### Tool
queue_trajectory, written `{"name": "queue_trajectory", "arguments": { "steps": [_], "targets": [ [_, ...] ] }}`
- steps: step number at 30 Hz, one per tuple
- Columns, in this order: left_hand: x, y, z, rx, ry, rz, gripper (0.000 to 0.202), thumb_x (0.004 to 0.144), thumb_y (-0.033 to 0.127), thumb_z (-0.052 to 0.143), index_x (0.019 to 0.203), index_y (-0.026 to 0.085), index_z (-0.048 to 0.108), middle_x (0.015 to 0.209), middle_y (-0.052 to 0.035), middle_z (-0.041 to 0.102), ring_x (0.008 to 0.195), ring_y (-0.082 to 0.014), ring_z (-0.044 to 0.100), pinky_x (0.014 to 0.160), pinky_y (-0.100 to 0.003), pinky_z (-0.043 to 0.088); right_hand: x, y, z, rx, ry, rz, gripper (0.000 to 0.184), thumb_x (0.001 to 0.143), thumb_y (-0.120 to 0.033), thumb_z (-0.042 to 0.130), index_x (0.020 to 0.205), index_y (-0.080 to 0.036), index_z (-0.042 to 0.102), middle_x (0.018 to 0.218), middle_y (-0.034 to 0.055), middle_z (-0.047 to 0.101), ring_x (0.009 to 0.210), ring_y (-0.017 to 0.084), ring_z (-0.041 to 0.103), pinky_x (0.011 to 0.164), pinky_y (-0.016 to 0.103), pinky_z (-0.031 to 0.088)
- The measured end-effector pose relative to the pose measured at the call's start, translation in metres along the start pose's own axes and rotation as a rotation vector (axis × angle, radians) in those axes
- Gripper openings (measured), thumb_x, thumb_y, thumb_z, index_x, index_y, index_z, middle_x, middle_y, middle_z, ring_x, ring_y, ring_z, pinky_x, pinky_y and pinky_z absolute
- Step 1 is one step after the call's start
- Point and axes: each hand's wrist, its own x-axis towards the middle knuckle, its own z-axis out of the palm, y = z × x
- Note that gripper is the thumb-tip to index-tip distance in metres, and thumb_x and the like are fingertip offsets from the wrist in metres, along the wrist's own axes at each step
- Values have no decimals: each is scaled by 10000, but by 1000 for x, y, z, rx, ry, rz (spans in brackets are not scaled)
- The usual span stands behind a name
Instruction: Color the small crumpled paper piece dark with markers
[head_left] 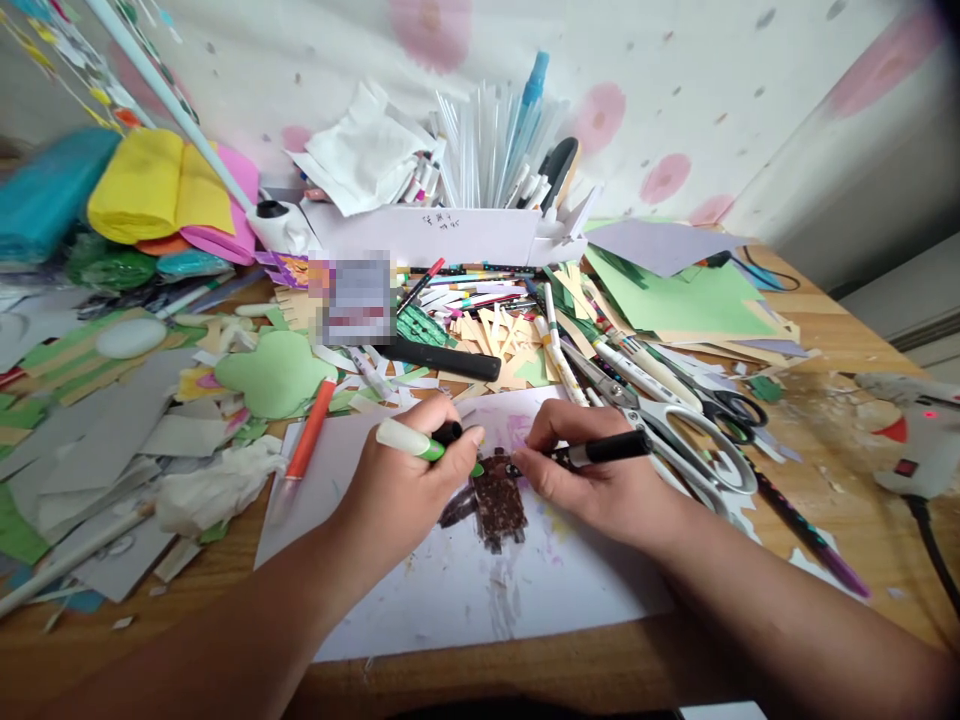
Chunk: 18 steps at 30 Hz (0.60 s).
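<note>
My left hand is closed around a green-and-white marker. A short black piece, perhaps a cap, shows by its fingers. In my right hand is a black marker, pinched near its front end. Both hands rest low over a white sheet of paper. Between them lies a dark brown, roughly squarish figure with small projections; I cannot tell whether it is drawn or a separate piece. The black marker's tip is close to its top edge, partly hidden by my fingers.
Scissors lie right of the sheet, and a glue gun is at far right. An orange marker overlaps the sheet's left edge. Paper scraps and pens crowd behind. A white box holds clear sticks.
</note>
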Motion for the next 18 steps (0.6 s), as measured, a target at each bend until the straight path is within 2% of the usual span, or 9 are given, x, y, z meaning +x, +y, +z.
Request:
{"name": "queue_trajectory", "arguments": {
  "steps": [18],
  "targets": [
    [-1,-2,1,49,-39,21,261,839,247,524,629,199,377,560,70,360,545,-95,348,504,-220,291,4,-1,-9,-4,29,-42,180,765,-214,565,591,-173,540,530,-21,514,482,99,425,457,229,333]
  ]
}}
